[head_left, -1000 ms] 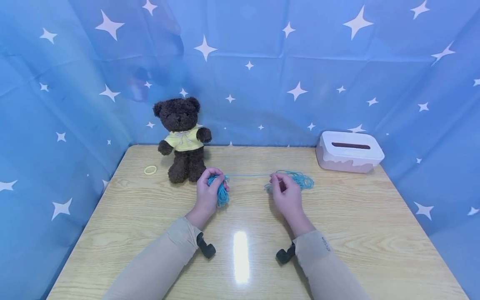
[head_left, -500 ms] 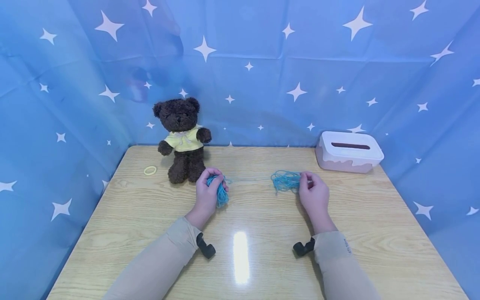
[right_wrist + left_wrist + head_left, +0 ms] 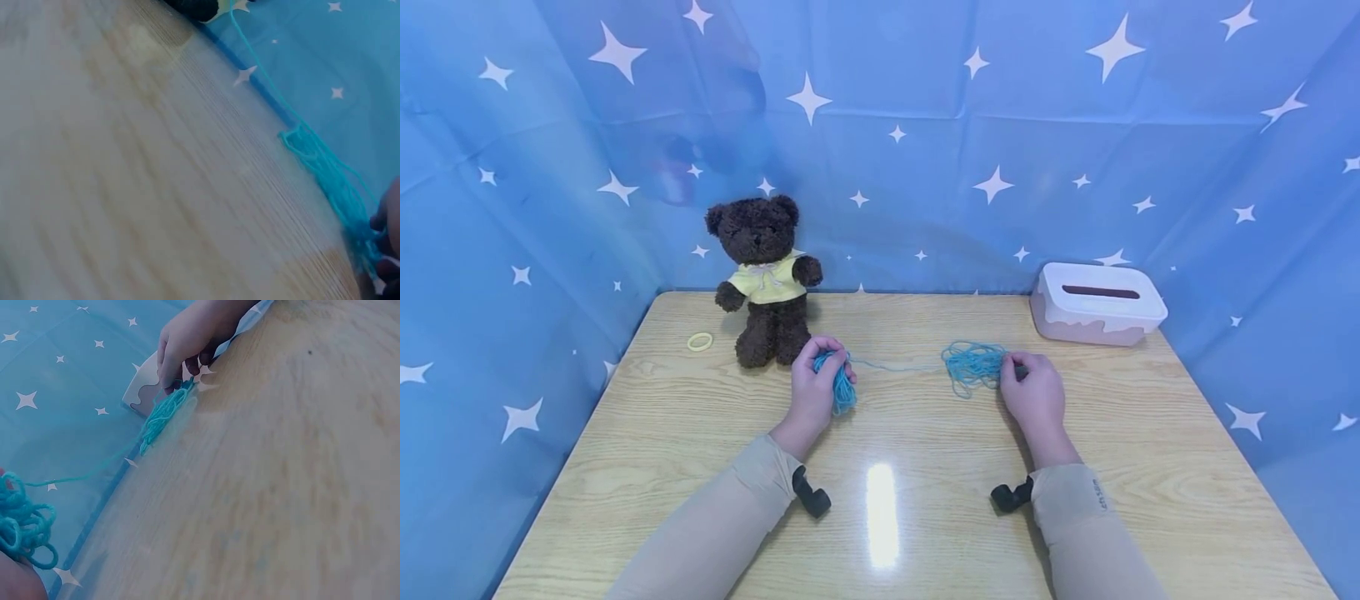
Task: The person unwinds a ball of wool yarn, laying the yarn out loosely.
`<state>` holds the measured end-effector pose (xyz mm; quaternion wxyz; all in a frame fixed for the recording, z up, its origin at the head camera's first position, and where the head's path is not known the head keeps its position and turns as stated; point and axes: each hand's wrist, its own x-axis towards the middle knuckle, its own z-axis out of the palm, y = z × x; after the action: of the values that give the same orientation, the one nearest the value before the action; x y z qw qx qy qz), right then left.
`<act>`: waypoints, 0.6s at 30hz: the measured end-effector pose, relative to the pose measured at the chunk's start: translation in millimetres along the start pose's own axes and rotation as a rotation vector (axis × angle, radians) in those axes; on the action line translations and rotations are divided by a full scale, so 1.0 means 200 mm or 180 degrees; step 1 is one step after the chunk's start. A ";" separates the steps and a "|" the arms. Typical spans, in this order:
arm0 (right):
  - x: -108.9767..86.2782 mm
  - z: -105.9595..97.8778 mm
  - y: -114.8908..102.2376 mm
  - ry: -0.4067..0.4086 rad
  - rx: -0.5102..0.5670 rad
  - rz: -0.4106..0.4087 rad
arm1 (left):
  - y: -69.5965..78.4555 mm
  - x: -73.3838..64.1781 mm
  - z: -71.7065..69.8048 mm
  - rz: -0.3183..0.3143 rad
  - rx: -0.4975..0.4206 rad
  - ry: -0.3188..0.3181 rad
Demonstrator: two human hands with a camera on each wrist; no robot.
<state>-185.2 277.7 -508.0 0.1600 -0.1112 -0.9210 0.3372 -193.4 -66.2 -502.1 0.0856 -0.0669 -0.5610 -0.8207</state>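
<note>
1. Head view: The left hand (image 3: 815,385) is over the desk (image 3: 700,467), left of its middle and nearer the far edge than the near edge. Its fingers are curled round a bundle of turquoise yarn (image 3: 844,393), whose loops hang out below the thumb.

2. Head view: The right hand (image 3: 1036,396) is over the right half of the desk, its thumb and fingers pinching the right end of a loose yarn pile (image 3: 972,363). The pile lies toward the far edge, and a thin strand (image 3: 898,368) runs from it to the bundle.

3. Head view: A dark brown teddy bear (image 3: 763,325) in a yellow top is upright by the far edge, just beyond the left hand. A yellow ring (image 3: 700,342) lies near the far left corner. A white and pale pink tissue box (image 3: 1097,317) sits at the far right corner, before a blue starry curtain (image 3: 887,192).

4. Left wrist view: The bundle's loops are close up, with only part of the left hand in frame. Beyond, the right hand's fingers point down at the pile's end, with the tissue box behind.

5. Right wrist view: The pile stretches along the far edge; the right hand's fingers, dark and partly cut off, meet its near end.
</note>
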 end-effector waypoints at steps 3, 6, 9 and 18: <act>0.00 0.00 -0.02 0.0029 -0.0001 0.0031 | 0.00 0.00 0.00 -0.0010 0.0001 0.0006; -0.01 0.02 -0.04 0.0206 0.0115 -0.0077 | 0.00 0.00 0.00 -0.0020 -0.0006 0.0011; -0.03 0.05 -0.09 0.0381 0.0333 -0.0381 | 0.01 0.00 0.01 -0.0027 -0.0015 0.0012; -0.13 0.16 -0.25 -0.0055 0.0860 -0.1088 | 0.01 -0.01 0.01 -0.0028 0.0038 -0.0020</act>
<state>-178.7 213.1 -504.0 0.2204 0.0720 -0.8742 0.4266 -191.7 -65.5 -499.3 0.0806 -0.0665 -0.5664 -0.8175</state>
